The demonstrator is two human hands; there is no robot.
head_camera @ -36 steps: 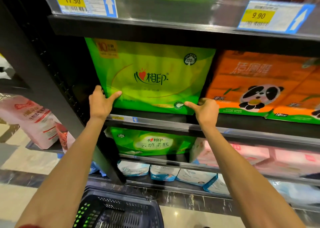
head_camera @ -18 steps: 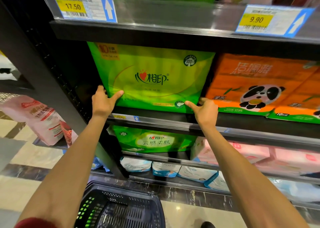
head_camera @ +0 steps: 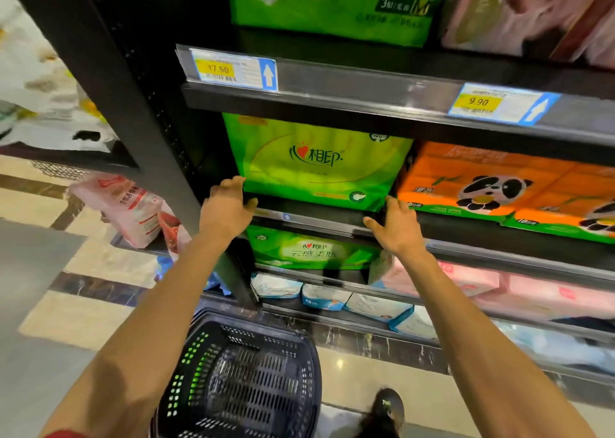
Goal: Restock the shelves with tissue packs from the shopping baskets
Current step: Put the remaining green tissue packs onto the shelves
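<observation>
Head view: one large green tissue pack [head_camera: 316, 164] stands upright on the middle shelf [head_camera: 466, 234], at the left end of the bay beside the black upright post [head_camera: 133, 121]. Both hands are at its lower corners. The left hand [head_camera: 226, 208] has its fingers loosely bent at the bottom left corner; the right hand [head_camera: 396, 228] has its fingers at the bottom right corner and its thumb spread out over the shelf edge. Neither hand is closed round the pack, and motion blur hides whether the fingertips touch it.

Just to the right of the green pack are two orange panda packs [head_camera: 482, 184], side by side. Two price tags hang on the rail above, one reading 17.50 [head_camera: 233, 70] and one reading 9.90 [head_camera: 499, 103]. The shelf over them holds one more green pack [head_camera: 332, 1] and one pinkish pack [head_camera: 532, 11]. One shelf below the hands lies a smaller green pack [head_camera: 312, 251] with pink packs [head_camera: 466, 278] to its right, and on the lowest shelf are four white-and-blue packs [head_camera: 324, 298] in a row. One black shopping basket [head_camera: 246, 381] sits on the floor under the arms, with one dark shoe [head_camera: 386, 407] to its right.
</observation>
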